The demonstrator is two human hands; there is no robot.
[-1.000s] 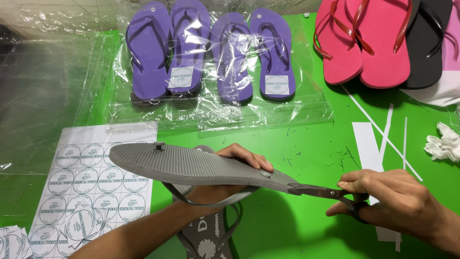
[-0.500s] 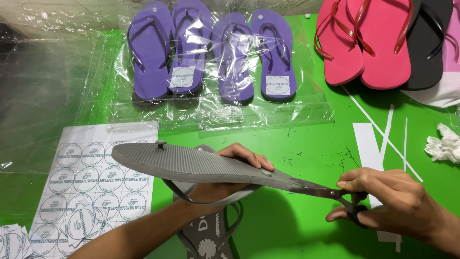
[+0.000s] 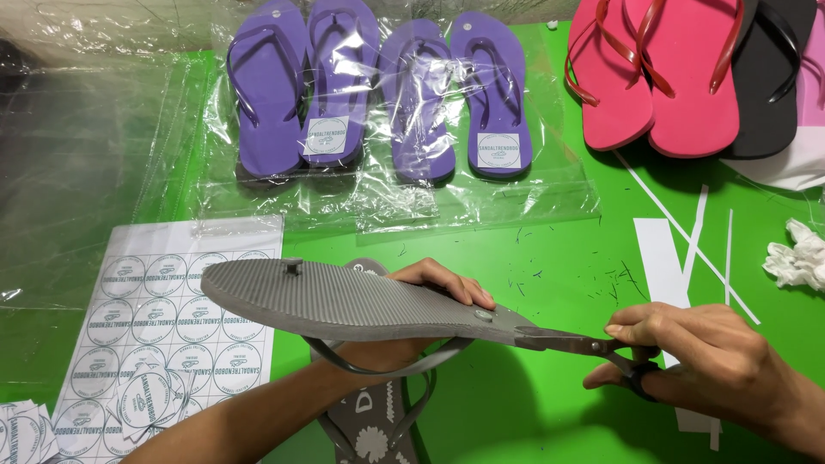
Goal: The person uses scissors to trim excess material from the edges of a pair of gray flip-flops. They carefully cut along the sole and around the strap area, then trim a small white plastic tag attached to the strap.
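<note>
My left hand (image 3: 412, 326) grips a grey flip-flop (image 3: 344, 301) from below, sole side up, with my fingers curled over its near-right edge. The strap hangs down under it. My right hand (image 3: 696, 369) holds black-handled scissors (image 3: 584, 345), their blades pressed against the heel end of the sole. A second grey flip-flop (image 3: 374, 430) lies on the green table beneath.
Two pairs of purple flip-flops (image 3: 378, 94) in clear bags lie at the back. Pink flip-flops (image 3: 653, 69) and a black one (image 3: 769, 82) sit back right. A sheet of round stickers (image 3: 163, 326) lies left. Crumpled white paper (image 3: 799, 258) is at the right edge.
The scissor blades have closed a little at the sole's heel end. The flip-flop and both hands have barely shifted.
</note>
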